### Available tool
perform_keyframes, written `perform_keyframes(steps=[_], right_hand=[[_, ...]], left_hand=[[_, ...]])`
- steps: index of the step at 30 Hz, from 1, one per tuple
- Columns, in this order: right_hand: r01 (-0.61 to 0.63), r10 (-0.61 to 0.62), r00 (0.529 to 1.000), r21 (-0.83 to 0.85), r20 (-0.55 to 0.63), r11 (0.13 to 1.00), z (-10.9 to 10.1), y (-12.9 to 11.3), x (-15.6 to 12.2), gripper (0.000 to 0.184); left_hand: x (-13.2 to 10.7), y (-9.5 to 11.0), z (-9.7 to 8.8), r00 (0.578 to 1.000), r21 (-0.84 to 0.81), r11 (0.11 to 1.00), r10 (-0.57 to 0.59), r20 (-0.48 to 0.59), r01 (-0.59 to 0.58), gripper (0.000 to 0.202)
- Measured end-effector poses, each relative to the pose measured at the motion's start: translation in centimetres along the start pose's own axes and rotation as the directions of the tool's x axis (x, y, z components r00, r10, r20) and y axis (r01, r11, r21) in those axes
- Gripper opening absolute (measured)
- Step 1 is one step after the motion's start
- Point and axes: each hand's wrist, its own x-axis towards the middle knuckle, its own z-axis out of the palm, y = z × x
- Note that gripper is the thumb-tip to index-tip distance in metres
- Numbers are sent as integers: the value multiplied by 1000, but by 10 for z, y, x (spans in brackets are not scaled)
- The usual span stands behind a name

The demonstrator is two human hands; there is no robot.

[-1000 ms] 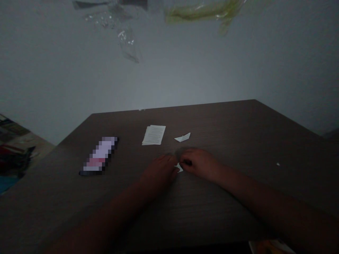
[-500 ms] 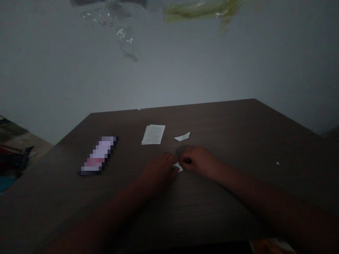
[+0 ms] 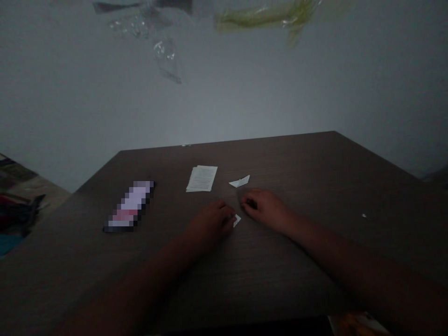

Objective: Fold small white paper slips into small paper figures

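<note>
My left hand (image 3: 213,224) rests low over the table, its thumb and fingers closed on a small folded piece of white paper (image 3: 237,220). Only a pointed corner of that paper shows past the fingertips; the rest is hidden. Just to the right, my right hand (image 3: 262,205) is curled, with thumb and fingertips drawn together and nothing visible in them. It is apart from the paper. Beyond the hands lies a small folded paper boat (image 3: 240,181). A stack of printed paper sheets (image 3: 202,178) lies to the left of the boat.
A phone (image 3: 129,206) with a blurred screen lies at the left on the brown wooden table (image 3: 297,163). A tiny white scrap (image 3: 364,215) is at the right. Behind the table stands a pale wall (image 3: 245,88) with clear and yellow plastic on it.
My right hand has drawn away from the folded paper, slightly up and to the right. The left hand keeps hold of the paper, with less of it showing.
</note>
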Motion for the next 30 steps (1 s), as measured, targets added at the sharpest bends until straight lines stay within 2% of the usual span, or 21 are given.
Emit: perform_keyframes(steps=[5, 12, 19, 30], right_hand=[[45, -46, 996, 11, 70, 999, -1, -1, -6, 8], [42, -41, 995, -18, 89, 999, 1, -10, -10, 8], [-24, 30, 998, -93, 56, 995, 6, -23, -15, 14], [-130, 134, 990, -98, 36, 987, 7, -27, -9, 27]], left_hand=[[-5, -3, -5, 1000, -75, 997, 10, -4, -10, 20], [-2, -2, -1, 1000, -59, 998, -7, -2, 7, 17], [-5, 4, -8, 998, -88, 995, -43, 36, 46, 10], [-2, 0, 0, 998, -63, 996, -67, 19, 68, 6]])
